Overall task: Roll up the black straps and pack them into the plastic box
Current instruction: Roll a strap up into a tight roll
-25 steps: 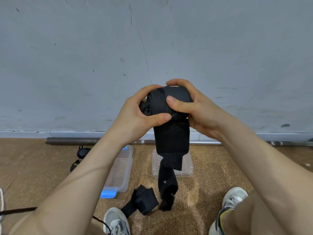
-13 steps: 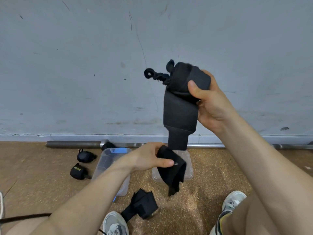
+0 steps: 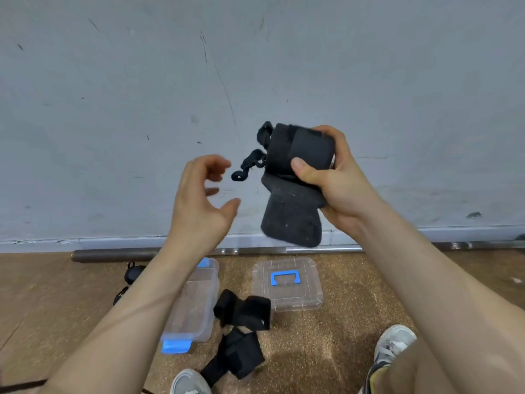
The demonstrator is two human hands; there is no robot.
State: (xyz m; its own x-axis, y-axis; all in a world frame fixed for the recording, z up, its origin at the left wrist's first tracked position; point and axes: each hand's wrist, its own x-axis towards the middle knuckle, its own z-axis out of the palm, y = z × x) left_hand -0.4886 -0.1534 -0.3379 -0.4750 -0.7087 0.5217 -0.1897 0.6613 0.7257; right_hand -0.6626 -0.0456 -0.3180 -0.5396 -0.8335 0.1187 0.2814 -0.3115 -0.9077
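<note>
My right hand [image 3: 333, 182] grips a mostly rolled black strap [image 3: 295, 155] in front of the wall; a short flap hangs below the roll and a thin loop dangles at its left. My left hand [image 3: 203, 200] hovers to the left of the roll with loosely curled fingers, holding nothing. On the floor below, a clear plastic box [image 3: 196, 305] with blue latches stands open, partly hidden by my left forearm. Its clear lid [image 3: 287, 285] with a blue handle lies to the right. An unrolled black strap [image 3: 241, 334] lies between the box and my shoes.
Two rolled black straps [image 3: 129, 282] lie on the cork floor left of the box, half hidden by my arm. A metal bar [image 3: 113, 255] runs along the foot of the grey wall. My shoes [image 3: 393, 346] are at the bottom edge.
My left hand has let go of the hanging tail and risen beside the roll. The tail is now much shorter. The right hand has dropped slightly with the roll.
</note>
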